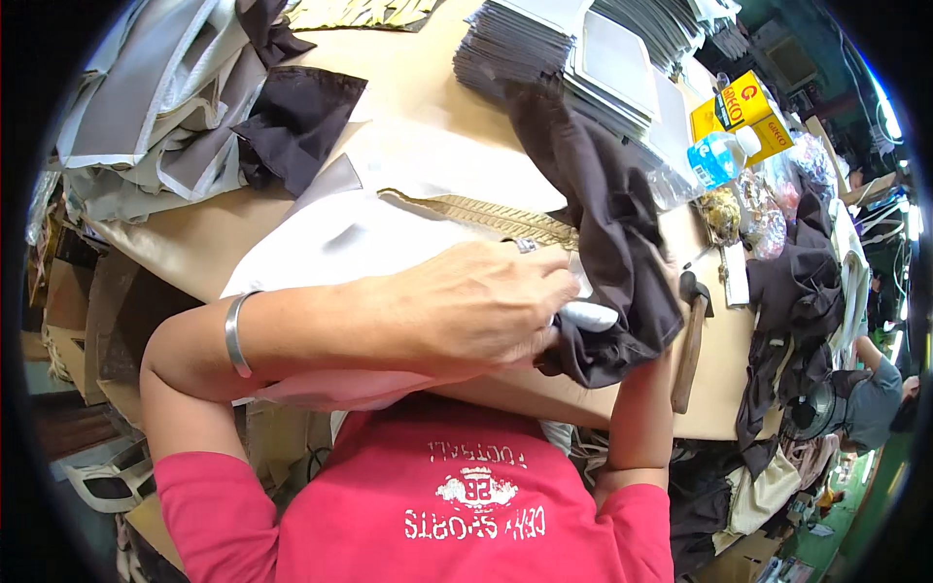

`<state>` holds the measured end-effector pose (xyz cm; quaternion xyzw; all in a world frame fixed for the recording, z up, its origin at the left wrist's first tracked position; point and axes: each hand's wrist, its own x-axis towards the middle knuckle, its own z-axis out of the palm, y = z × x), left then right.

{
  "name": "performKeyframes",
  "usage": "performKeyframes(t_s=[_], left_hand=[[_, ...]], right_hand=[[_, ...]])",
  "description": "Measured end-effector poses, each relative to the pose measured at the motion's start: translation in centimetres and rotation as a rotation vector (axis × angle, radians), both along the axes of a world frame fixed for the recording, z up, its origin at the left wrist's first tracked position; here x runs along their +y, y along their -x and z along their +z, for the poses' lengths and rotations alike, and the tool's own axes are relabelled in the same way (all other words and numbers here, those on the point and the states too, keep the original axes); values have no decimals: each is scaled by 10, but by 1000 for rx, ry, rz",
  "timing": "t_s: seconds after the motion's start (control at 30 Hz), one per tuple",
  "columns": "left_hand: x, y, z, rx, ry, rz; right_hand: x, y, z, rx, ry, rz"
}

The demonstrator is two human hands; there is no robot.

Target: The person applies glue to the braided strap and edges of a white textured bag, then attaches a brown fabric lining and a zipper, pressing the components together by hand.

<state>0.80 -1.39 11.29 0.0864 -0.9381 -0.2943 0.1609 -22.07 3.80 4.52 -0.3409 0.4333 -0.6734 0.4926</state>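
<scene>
My left hand (486,301) reaches across from the left with its fingers curled closed. A smooth white rounded piece (589,316) sticks out from between its fingers; I cannot make out its kind. Right beside it, dark brown cloth (612,214) lies bunched and draped toward the far side. My right forearm (641,418) goes up under this cloth, which hides most of my right hand and its fingers. Beneath and beyond my left hand spreads white cloth (321,238) with a grey corner. A gold-coloured zipper strip (486,214) runs across it to the dark cloth.
A hammer (691,340) with a wooden handle lies right of the dark cloth. Stacked grey panels (612,53) stand at the back, near a yellow box (743,115) and a blue-labelled bottle (719,160). Grey and white pieces (146,107) pile up at left. A person (873,398) is at far right.
</scene>
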Motion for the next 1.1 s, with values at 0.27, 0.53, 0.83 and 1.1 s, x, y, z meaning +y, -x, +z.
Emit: performKeyframes(t_s=[0.27,0.53,0.83,1.1], left_hand=[[-18,-10,-9,-52,-803,85],[-21,-6,-3,-157,-328,-6],[-43,-19,1,142,146,71],[-37,-2,-13,148,-79,95]], right_hand=[[29,-12,24,172,154,-91],[29,-55,72,944,425,100],[-4,-81,62,1172,-71,708],[-27,-72,56,1432,143,799]])
